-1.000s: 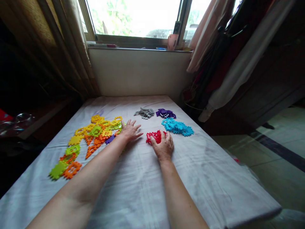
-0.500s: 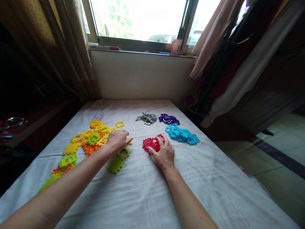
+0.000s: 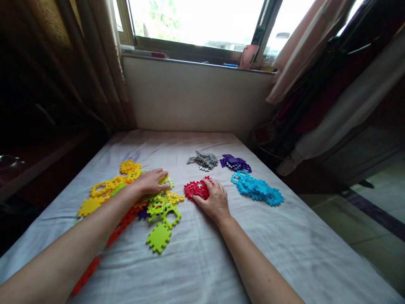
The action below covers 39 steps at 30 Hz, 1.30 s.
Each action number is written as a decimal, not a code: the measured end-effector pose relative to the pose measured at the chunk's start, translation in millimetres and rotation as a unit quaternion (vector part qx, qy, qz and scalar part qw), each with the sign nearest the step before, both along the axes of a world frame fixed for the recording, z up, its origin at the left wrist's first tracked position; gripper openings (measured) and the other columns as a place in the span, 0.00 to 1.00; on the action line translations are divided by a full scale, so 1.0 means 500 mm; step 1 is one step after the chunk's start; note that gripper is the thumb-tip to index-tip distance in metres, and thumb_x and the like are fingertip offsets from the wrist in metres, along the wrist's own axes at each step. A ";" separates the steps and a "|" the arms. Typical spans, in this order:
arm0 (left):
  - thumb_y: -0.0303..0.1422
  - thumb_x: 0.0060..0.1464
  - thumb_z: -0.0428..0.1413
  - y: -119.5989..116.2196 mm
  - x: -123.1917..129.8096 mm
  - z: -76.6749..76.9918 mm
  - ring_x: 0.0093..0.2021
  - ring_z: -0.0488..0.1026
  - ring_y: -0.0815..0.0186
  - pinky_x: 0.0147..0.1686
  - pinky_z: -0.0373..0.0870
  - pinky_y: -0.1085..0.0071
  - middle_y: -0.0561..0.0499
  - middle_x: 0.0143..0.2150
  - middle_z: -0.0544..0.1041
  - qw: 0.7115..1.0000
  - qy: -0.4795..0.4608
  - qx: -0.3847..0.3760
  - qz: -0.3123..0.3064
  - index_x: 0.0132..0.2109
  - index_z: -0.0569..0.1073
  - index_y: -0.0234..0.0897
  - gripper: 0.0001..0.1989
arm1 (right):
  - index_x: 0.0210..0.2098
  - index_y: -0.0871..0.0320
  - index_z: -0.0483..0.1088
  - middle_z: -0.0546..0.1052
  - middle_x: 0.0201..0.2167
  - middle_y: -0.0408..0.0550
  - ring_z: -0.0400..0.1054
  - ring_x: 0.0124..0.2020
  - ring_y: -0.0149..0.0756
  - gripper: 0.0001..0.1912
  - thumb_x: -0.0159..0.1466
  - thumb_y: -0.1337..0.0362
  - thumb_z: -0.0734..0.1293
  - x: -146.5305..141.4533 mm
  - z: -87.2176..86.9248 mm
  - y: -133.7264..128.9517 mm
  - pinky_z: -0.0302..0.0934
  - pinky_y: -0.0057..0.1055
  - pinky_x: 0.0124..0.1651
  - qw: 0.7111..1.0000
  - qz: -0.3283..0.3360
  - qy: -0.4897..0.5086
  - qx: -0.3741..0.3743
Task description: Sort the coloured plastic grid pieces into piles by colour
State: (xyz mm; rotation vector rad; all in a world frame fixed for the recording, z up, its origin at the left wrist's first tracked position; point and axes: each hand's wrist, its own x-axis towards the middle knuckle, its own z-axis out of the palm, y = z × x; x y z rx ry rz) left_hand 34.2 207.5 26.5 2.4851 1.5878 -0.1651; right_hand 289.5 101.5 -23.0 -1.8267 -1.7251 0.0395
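Observation:
My left hand (image 3: 151, 181) lies over the mixed pile of toothed plastic tiles, its fingers stretched out and the thumb apart. Yellow tiles (image 3: 109, 184) spread to its left, and lime-green tiles (image 3: 159, 237) lie just below it. Orange tiles show partly beneath my left forearm, which hides part of the pile. My right hand (image 3: 215, 199) is curved around the right side of a heap of red toothed tiles (image 3: 193, 190), thumb at the near edge and fingers over the top. The red heap rests on the sheet, close to the mixed pile's right edge.
Farther back lie a grey tile heap (image 3: 203, 160) and a purple tile heap (image 3: 236, 163). Blue tiles (image 3: 256, 188) sit right of my right hand. A whitish sheet (image 3: 196, 257) covers the surface. Hanging clothes (image 3: 319, 105) stand on the right, a curtain (image 3: 98, 63) on the left.
My left hand has shifted over the mixed pile, and more lime-green tiles are visible. The red heap and my right hand have moved left, nearer that pile. The view has shifted slightly.

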 end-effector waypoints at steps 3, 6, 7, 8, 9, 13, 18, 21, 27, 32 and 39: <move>0.53 0.57 0.52 -0.040 -0.025 -0.010 0.67 0.63 0.51 0.65 0.57 0.55 0.42 0.70 0.64 0.999 -0.031 0.024 -0.023 0.64 0.68 0.44 0.33 | 0.57 0.55 0.71 0.72 0.58 0.57 0.64 0.58 0.50 0.33 0.55 0.48 0.74 -0.040 0.004 0.057 0.56 0.44 0.61 1.000 -0.001 0.004 -0.013; 0.51 0.59 0.50 -0.072 -0.035 -0.024 0.67 0.62 0.51 0.66 0.54 0.51 0.42 0.69 0.66 0.998 -0.050 0.048 -0.011 0.64 0.69 0.44 0.30 | 0.57 0.55 0.71 0.72 0.58 0.57 0.63 0.59 0.50 0.33 0.56 0.48 0.73 -0.087 0.003 0.115 0.55 0.44 0.61 1.000 -0.006 0.010 -0.023; 0.51 0.60 0.50 -0.079 -0.037 -0.028 0.67 0.62 0.51 0.67 0.53 0.49 0.41 0.68 0.66 0.997 -0.061 0.055 -0.007 0.64 0.69 0.44 0.29 | 0.58 0.55 0.71 0.72 0.57 0.57 0.63 0.58 0.50 0.33 0.56 0.48 0.72 -0.103 0.003 0.134 0.55 0.44 0.61 1.000 -0.006 0.012 -0.024; 0.50 0.60 0.50 -0.085 -0.038 -0.032 0.67 0.62 0.51 0.67 0.52 0.48 0.41 0.68 0.67 0.995 -0.073 0.062 -0.004 0.63 0.70 0.44 0.28 | 0.58 0.54 0.70 0.72 0.57 0.57 0.63 0.58 0.50 0.32 0.57 0.48 0.72 -0.119 0.002 0.151 0.55 0.44 0.61 1.000 -0.006 0.014 -0.024; 0.50 0.60 0.51 -0.089 -0.039 -0.035 0.67 0.62 0.51 0.67 0.52 0.48 0.41 0.68 0.67 0.994 -0.085 0.067 -0.003 0.63 0.70 0.44 0.28 | 0.58 0.54 0.70 0.72 0.57 0.56 0.63 0.58 0.49 0.32 0.57 0.49 0.71 -0.135 0.001 0.168 0.54 0.44 0.60 1.000 -0.004 0.016 -0.022; 0.49 0.59 0.54 -0.097 -0.039 -0.042 0.67 0.63 0.50 0.67 0.52 0.47 0.40 0.67 0.68 0.991 -0.113 0.074 0.008 0.61 0.71 0.43 0.27 | 0.58 0.53 0.70 0.73 0.55 0.57 0.63 0.56 0.50 0.30 0.58 0.50 0.70 -0.193 0.004 0.229 0.55 0.44 0.59 0.999 -0.001 0.022 -0.031; 0.49 0.58 0.55 -0.105 -0.032 -0.041 0.66 0.64 0.50 0.67 0.54 0.46 0.39 0.66 0.68 0.989 -0.126 0.071 0.006 0.59 0.73 0.42 0.26 | 0.59 0.52 0.69 0.72 0.56 0.57 0.64 0.57 0.51 0.31 0.59 0.48 0.69 -0.243 0.022 0.297 0.56 0.45 0.58 0.997 -0.001 0.020 -0.078; 0.50 0.59 0.54 -0.100 -0.046 -0.034 0.67 0.63 0.52 0.66 0.57 0.49 0.40 0.67 0.67 0.983 -0.164 0.081 -0.009 0.58 0.74 0.42 0.25 | 0.61 0.53 0.68 0.71 0.58 0.58 0.63 0.59 0.53 0.34 0.59 0.45 0.68 -0.255 0.037 0.327 0.55 0.49 0.60 0.994 0.002 0.032 -0.105; 0.50 0.63 0.44 -0.004 -0.182 -0.009 0.67 0.63 0.57 0.67 0.56 0.59 0.47 0.66 0.69 0.978 -0.156 0.129 0.047 0.60 0.72 0.41 0.28 | 0.59 0.52 0.70 0.70 0.60 0.56 0.61 0.62 0.51 0.29 0.63 0.46 0.64 -0.222 0.050 0.327 0.53 0.51 0.63 0.995 0.034 0.061 -0.068; 0.50 0.61 0.43 0.065 -0.274 -0.031 0.68 0.61 0.51 0.67 0.54 0.54 0.41 0.69 0.65 0.979 -0.041 0.095 0.174 0.67 0.64 0.35 0.34 | 0.52 0.51 0.76 0.74 0.58 0.51 0.65 0.60 0.45 0.20 0.63 0.54 0.66 -0.159 0.033 0.265 0.57 0.43 0.63 0.992 0.069 0.105 -0.010; 0.53 0.59 0.41 0.004 -0.234 -0.046 0.67 0.63 0.55 0.67 0.54 0.58 0.44 0.68 0.67 0.989 -0.115 0.043 0.077 0.65 0.67 0.36 0.36 | 0.46 0.56 0.78 0.79 0.49 0.53 0.71 0.53 0.41 0.17 0.62 0.58 0.64 -0.132 -0.006 0.119 0.62 0.40 0.61 0.974 0.126 0.187 0.004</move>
